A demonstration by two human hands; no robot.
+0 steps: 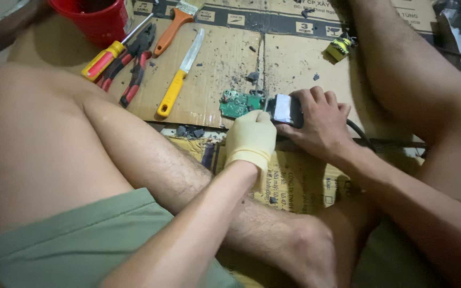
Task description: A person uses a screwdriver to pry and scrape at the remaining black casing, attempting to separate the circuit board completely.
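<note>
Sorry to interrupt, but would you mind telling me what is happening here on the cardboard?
A person sits cross-legged on flattened cardboard. The left hand, in a pale rubber glove, presses by a small green circuit board, while the bare right hand grips a dark power tool with a shiny head against the board's edge. A yellow-handled knife, red-and-black pliers, a yellow-and-red screwdriver and a red bucket lie untouched beyond.

The round red plastic bucket (96, 17) was cut by the top edge; gloved fingers (256, 121) hid the green circuit board's (237, 103) corner.
</note>
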